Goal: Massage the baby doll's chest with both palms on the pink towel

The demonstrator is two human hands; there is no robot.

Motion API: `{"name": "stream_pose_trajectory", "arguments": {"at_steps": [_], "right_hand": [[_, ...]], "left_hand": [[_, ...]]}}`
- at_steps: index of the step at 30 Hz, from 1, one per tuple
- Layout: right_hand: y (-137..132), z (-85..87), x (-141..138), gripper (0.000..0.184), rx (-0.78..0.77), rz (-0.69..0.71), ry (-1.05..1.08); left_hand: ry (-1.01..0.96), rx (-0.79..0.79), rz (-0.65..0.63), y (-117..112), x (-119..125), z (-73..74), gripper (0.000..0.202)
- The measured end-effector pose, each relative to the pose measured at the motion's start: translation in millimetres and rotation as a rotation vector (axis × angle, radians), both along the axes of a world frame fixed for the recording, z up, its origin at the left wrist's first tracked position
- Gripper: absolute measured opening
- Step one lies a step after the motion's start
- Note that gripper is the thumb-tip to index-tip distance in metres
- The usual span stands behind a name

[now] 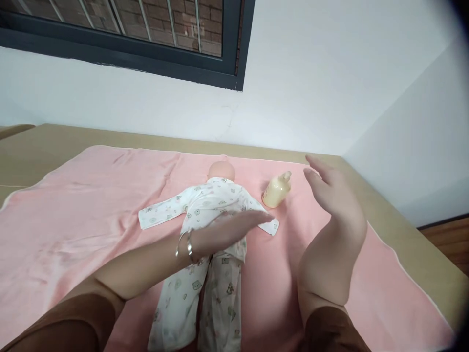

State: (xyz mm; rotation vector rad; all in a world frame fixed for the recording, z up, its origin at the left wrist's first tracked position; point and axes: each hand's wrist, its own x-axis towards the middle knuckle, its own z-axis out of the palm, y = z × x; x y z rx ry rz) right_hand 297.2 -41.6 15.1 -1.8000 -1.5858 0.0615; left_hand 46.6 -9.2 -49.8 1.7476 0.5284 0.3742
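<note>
The grip of the left hand [227, 234] holds nothing: its fingers lie together, stretched out straight, and the hand is seen nearly edge-on above the middle of a doll [208, 200]. Whether it touches the doll's clothing cannot be told from this view. The grip of the right hand [337, 190] is empty too, raised toward the bench's right edge with the palm turned inward, thumb and fingers apart at the tips. The two hands are well apart.

The doll lies on a pink cloth [110, 195] spread over the bench [47, 146]. Its head [222, 170] points to the far edge and its legs run toward the near side, past the bottom of the view. It wears a white printed top and matching trousers [223, 298]; both sleeves are spread outward, the right-hand one passing under the left hand's fingertips.

A cream bottle [274, 193] is on the cloth near that sleeve, between the doll and the right hand, toward the far right corner; whether it stands or leans is unclear. Bare bench shows along the far and right edges. Bracelets [189, 247] circle the left wrist, and both forearms are in brown sleeves.
</note>
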Motion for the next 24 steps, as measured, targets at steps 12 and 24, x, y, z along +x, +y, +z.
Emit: {"name": "stream_pose_trajectory", "arguments": {"at_steps": [12,24], "right_hand": [[38,-6.2,-13,0.057,-0.521,0.123,-0.093],[44,-11.1,-31,0.050,-0.455,0.005,-0.254]], "left_hand": [[-0.303,-1.138,0.274,72,90,17.9,0.069],[-0.341,-1.223,0.262,58,52,7.7,0.067]]}}
